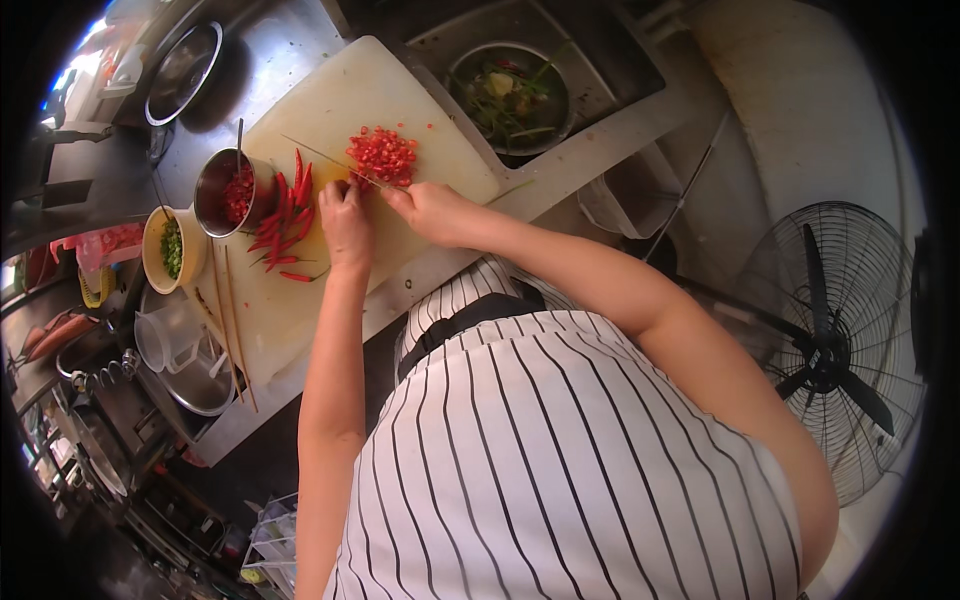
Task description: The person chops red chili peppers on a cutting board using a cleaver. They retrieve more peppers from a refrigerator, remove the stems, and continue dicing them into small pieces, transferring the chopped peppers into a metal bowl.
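My right hand (433,213) grips a knife (319,153) by its handle, which the fingers hide. The blade is seen almost edge-on and reaches to the upper left over the white cutting board (375,82). My left hand (346,225) has bent fingers pressed down close beside the blade on red chilli; how much it holds is hidden beneath the fingers. Just beyond the blade lies a heap of chopped red chilli (384,154), with a few loose bits around it. To the left of my left hand is a pile of whole red chillies (283,217).
A metal pot (206,187) of chopped chilli and a cream container (193,259) of chopped greens stand left, near chopsticks (231,322). A clear plastic jug (161,337) is beyond. The sink (600,75) holds a bowl (568,112) of vegetable scraps. A fan (825,360) stands right.
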The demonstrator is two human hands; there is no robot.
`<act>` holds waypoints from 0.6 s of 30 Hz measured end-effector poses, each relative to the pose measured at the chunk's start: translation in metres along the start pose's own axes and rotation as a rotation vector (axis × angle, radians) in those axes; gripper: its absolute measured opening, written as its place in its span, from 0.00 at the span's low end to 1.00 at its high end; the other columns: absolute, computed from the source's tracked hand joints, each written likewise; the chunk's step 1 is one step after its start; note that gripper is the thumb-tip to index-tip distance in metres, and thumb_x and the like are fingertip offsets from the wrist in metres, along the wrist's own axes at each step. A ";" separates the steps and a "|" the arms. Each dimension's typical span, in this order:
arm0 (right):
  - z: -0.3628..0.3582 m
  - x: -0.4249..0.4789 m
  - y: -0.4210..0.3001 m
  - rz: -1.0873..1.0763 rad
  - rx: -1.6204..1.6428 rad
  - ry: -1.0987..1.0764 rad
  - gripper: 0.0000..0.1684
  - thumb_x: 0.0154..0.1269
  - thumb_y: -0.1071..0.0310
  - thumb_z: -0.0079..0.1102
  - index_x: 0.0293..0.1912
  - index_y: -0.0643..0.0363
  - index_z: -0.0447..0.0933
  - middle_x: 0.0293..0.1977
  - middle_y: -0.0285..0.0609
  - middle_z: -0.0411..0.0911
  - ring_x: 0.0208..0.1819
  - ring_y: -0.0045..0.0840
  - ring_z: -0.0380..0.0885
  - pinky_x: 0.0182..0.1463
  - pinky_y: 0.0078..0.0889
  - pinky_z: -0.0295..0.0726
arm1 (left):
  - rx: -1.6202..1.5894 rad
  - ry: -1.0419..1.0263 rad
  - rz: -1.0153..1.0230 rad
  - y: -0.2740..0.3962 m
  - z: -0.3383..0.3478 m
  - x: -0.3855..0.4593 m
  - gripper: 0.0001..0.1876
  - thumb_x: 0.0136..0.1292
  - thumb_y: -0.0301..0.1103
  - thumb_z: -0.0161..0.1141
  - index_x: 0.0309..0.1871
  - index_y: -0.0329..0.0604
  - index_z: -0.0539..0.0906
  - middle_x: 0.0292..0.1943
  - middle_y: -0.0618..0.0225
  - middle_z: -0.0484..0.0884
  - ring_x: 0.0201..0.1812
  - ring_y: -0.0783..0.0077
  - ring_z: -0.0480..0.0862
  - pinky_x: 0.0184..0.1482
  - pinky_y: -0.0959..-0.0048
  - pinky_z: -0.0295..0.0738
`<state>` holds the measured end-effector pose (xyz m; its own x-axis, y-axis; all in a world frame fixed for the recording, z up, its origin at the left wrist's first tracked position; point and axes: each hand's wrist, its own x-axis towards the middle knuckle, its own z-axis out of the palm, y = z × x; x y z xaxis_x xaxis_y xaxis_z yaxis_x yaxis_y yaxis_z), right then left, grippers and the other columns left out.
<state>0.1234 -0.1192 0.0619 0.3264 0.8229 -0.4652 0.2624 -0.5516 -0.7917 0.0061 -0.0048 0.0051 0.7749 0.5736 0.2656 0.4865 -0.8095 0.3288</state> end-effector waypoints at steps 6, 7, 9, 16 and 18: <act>0.021 0.037 0.008 -0.193 0.124 0.268 0.33 0.68 0.44 0.37 0.33 0.69 0.71 0.19 0.53 0.73 0.23 0.39 0.76 0.29 0.39 0.73 | -0.037 0.039 0.014 -0.003 0.001 0.001 0.12 0.54 0.22 0.54 0.43 0.34 0.79 0.33 0.60 0.72 0.39 0.60 0.72 0.40 0.66 0.71; 0.017 0.035 0.006 -0.074 0.218 0.180 0.33 0.68 0.42 0.37 0.32 0.68 0.70 0.17 0.50 0.72 0.19 0.35 0.74 0.25 0.36 0.71 | -0.047 0.047 0.021 -0.005 0.002 0.000 0.12 0.55 0.23 0.55 0.43 0.34 0.80 0.33 0.60 0.72 0.38 0.60 0.72 0.40 0.66 0.71; 0.003 0.028 0.004 0.171 0.400 -0.003 0.33 0.67 0.40 0.37 0.31 0.65 0.68 0.14 0.42 0.68 0.13 0.27 0.68 0.17 0.31 0.67 | -0.076 0.084 0.016 -0.005 0.003 -0.002 0.12 0.55 0.23 0.56 0.43 0.35 0.80 0.34 0.60 0.73 0.38 0.60 0.72 0.40 0.67 0.71; -0.014 -0.010 0.001 0.019 0.252 0.144 0.35 0.67 0.41 0.37 0.25 0.66 0.72 0.17 0.48 0.74 0.21 0.33 0.75 0.30 0.35 0.73 | -0.071 0.128 0.022 0.002 0.004 0.003 0.15 0.52 0.26 0.59 0.45 0.34 0.78 0.38 0.58 0.74 0.42 0.58 0.72 0.46 0.64 0.69; -0.016 -0.017 0.005 0.024 0.292 0.069 0.34 0.67 0.39 0.37 0.28 0.63 0.69 0.15 0.40 0.68 0.15 0.23 0.66 0.20 0.28 0.66 | -0.058 0.150 -0.011 0.004 0.003 0.002 0.16 0.52 0.28 0.61 0.46 0.35 0.78 0.40 0.58 0.74 0.43 0.57 0.73 0.47 0.64 0.69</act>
<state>0.1336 -0.1381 0.0727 0.3931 0.7932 -0.4651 -0.0151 -0.5001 -0.8658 0.0104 -0.0071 0.0039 0.6986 0.5982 0.3925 0.4669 -0.7969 0.3834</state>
